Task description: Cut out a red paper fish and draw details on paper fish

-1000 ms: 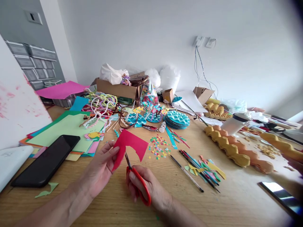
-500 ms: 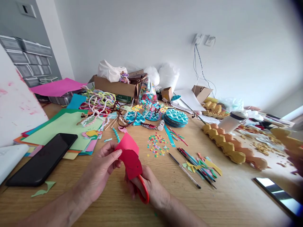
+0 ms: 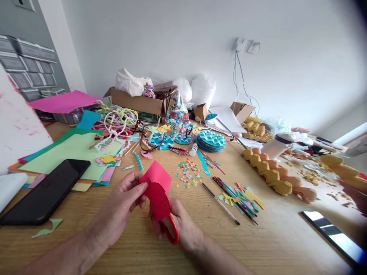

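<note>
My left hand pinches the left edge of a piece of red paper, thumb on top. A curved cut runs across the paper, and its upper flap stands up from the lower part. My right hand is closed round red-handled scissors just below the paper. The paper hides the blades. Round paper confetti lies scattered beyond the paper, and a turquoise twisted pipe cleaner lies behind my left hand.
A black phone and stacked coloured paper lie at left. Pencils and paper scraps lie right of my hands. Egg-carton strips, a white tumbler and another phone are further right. Part of another person's hand shows at the right edge.
The view has shifted slightly, so the table things sit a little further left. The cut in the red paper gapes a bit wider and the upper flap has spread right. Both hands keep their hold.
</note>
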